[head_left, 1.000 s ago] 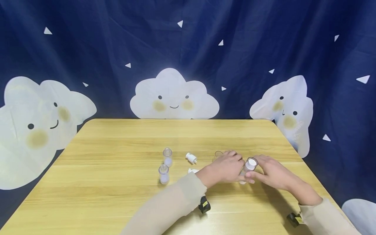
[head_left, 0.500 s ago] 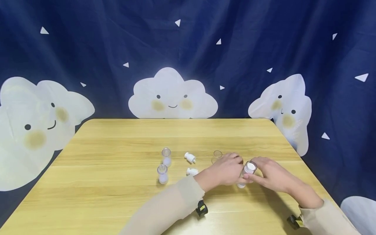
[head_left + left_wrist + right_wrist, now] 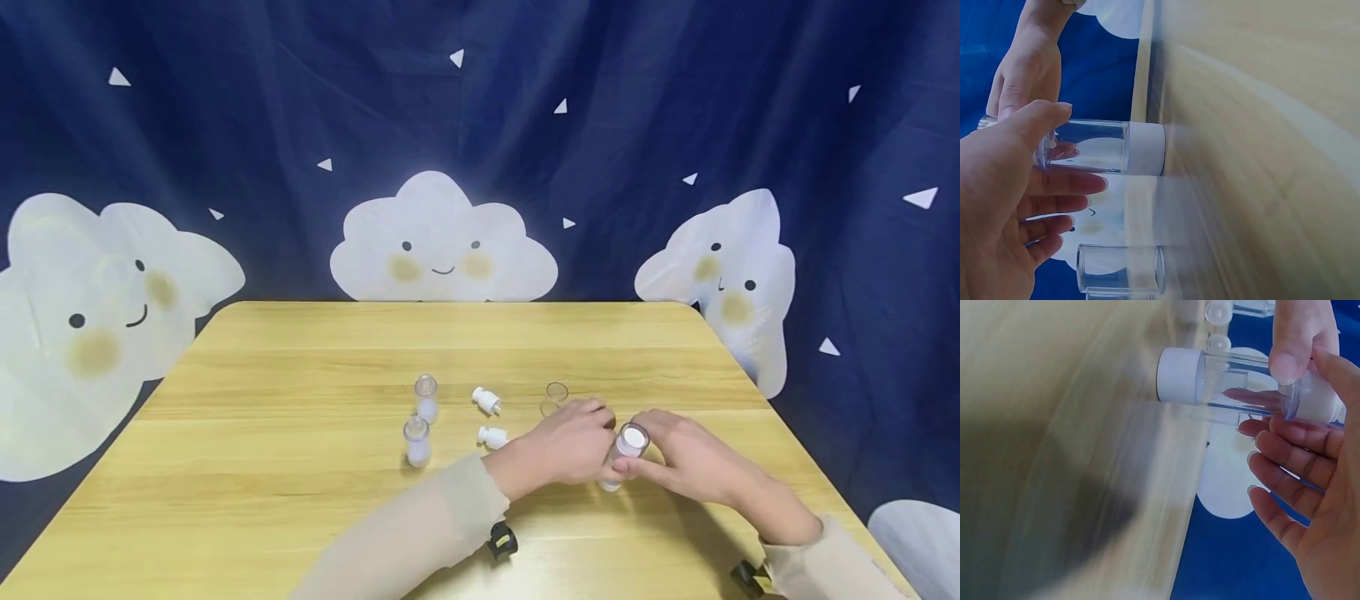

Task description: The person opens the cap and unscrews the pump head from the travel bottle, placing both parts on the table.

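A clear cylindrical bottle (image 3: 612, 462) with a white base stands nearly upright, low over the table, between both hands. My left hand (image 3: 573, 442) grips it from the left side; in the left wrist view the thumb and index finger (image 3: 1072, 182) lie around its clear wall. At the top, my right hand (image 3: 693, 458) holds the white fitting (image 3: 1316, 399) between thumb and fingers, its other fingers spread loosely below in the right wrist view. Left of the hands lie two white pump heads (image 3: 487, 401), and an open clear cylinder (image 3: 556, 392) stands behind the left hand.
Two similar clear-topped bottles (image 3: 426, 398) stand left of the pump heads on the wooden table (image 3: 300, 500). A dark blue curtain (image 3: 262, 108) with cloud patterns hangs behind the table's back edge.
Both hands and the bottle have shifted a little left and closer to the table's front. More of the clear cylinder and the nearer pump head now shows beside my left hand and sleeve.
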A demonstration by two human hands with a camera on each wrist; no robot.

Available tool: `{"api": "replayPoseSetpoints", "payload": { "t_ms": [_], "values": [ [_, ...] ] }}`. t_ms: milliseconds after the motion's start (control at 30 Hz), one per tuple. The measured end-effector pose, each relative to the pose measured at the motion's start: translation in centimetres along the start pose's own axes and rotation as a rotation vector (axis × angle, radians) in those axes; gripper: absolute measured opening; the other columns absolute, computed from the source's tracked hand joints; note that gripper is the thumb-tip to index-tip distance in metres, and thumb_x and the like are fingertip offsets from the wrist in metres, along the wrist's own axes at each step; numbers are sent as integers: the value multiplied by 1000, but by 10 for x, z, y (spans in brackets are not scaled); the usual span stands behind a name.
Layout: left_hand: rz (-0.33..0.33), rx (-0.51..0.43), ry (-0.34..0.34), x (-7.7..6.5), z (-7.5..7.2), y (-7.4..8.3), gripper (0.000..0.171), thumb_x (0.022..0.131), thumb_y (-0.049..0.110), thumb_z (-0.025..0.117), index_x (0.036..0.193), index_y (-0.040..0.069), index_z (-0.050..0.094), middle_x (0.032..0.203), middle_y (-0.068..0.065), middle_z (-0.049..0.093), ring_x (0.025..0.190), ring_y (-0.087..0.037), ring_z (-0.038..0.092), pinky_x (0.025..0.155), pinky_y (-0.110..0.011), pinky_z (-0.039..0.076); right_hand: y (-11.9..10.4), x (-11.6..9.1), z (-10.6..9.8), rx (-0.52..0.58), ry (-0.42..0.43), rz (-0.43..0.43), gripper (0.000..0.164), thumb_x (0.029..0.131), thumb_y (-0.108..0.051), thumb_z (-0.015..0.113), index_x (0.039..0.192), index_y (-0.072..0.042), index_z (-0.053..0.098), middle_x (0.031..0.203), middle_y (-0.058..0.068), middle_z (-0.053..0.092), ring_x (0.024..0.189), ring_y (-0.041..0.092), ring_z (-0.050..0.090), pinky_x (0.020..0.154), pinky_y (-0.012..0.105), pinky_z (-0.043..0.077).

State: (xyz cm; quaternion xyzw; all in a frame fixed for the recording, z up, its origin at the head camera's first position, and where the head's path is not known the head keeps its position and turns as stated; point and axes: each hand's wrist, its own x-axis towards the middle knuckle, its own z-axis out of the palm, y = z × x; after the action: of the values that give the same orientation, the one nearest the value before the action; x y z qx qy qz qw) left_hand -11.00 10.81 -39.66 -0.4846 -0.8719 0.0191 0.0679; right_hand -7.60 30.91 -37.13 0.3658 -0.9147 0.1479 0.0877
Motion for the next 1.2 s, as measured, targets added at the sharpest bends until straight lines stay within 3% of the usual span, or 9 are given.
{"api": "replayPoseSetpoints", "payload": {
  "t_ms": [100,300,533,700,933,1200],
  "values": [
    [11,7,4,-6,-2,1,54,96,66,37,107,26,71,120,5,60,112,-10,49,100,-24,39,-4,0,1,2,-3,-10,25,84,-43,75,93,-29,56,89,-20,53,80,-2,52,68,25,50],
    [17,6,19,-19,-2,3,52,96,64,38,105,24,71,119,5,61,110,-10,50,97,-24,41,-14,1,4,-6,-23,-36,27,84,-46,73,93,-27,56,89,-19,52,79,-1,51,67,26,50],
    [34,39,57,-31,-2,4,46,95,62,41,96,24,67,99,8,56,93,-8,47,86,-21,42,-22,4,7,-8,-19,-96,26,85,-48,72,92,-29,56,87,-20,49,78,-2,48,66,24,48],
    [33,41,61,-36,-3,3,45,95,62,42,94,24,67,95,9,54,91,-8,45,88,-21,40,-25,5,10,-10,-13,-115,26,85,-48,72,93,-28,57,86,-22,48,78,-3,48,67,22,48],
    [34,6,108,-46,0,1,40,91,60,50,81,23,62,85,9,51,83,-9,41,76,-20,38,-31,8,15,45,-35,-103,20,88,-45,70,94,-31,56,89,-23,49,80,-4,48,69,22,48],
    [3,-77,51,-57,0,-1,38,89,60,55,87,22,65,93,10,56,87,-6,45,83,-18,40,-37,15,19,46,-44,-128,24,87,-47,69,96,-28,58,89,-22,50,80,-2,50,69,23,49]
  ]
}}
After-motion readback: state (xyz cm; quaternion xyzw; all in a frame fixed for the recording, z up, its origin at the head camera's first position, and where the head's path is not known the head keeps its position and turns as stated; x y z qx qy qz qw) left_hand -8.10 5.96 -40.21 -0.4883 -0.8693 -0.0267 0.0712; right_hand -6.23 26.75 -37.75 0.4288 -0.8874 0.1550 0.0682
